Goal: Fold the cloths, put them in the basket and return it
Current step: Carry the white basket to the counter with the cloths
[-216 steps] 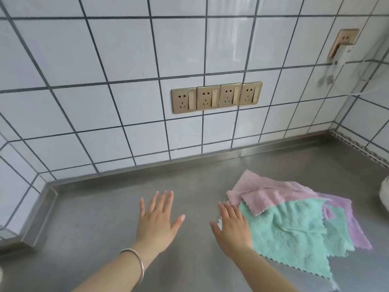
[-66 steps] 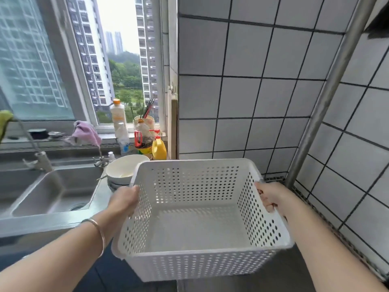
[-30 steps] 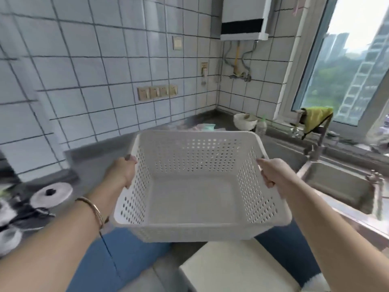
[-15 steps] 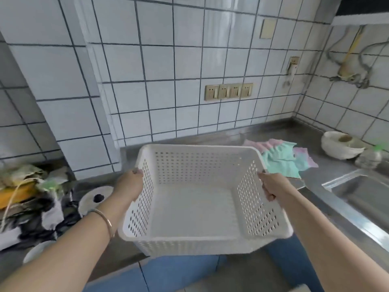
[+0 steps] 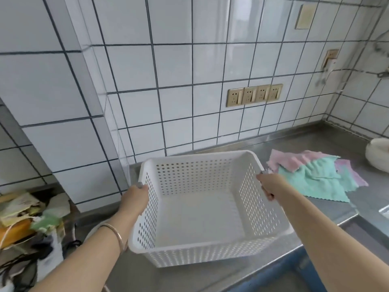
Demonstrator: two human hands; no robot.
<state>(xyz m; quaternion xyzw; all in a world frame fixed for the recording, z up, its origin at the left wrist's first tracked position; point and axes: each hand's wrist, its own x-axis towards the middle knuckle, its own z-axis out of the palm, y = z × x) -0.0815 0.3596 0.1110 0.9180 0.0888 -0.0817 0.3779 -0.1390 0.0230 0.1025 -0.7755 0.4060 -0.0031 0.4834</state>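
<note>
Over steel counter (image 5: 294, 142), two hands, left hand (image 5: 134, 199), right hand (image 5: 268, 184), one basket (image 5: 202, 256)

One view only, from a camera worn on the person's head, looking forward and steeply down over a steel counter (image 5: 305, 142) toward a tiled wall (image 5: 168, 70). It sits close: both forearms reach in from the near edge, and the white basket (image 5: 202, 213) fills the near centre. The cloths (image 5: 311, 175) lie to the right, clutter (image 5: 27, 218) at the near left. Wide-angle bending curves the tile lines.
</note>
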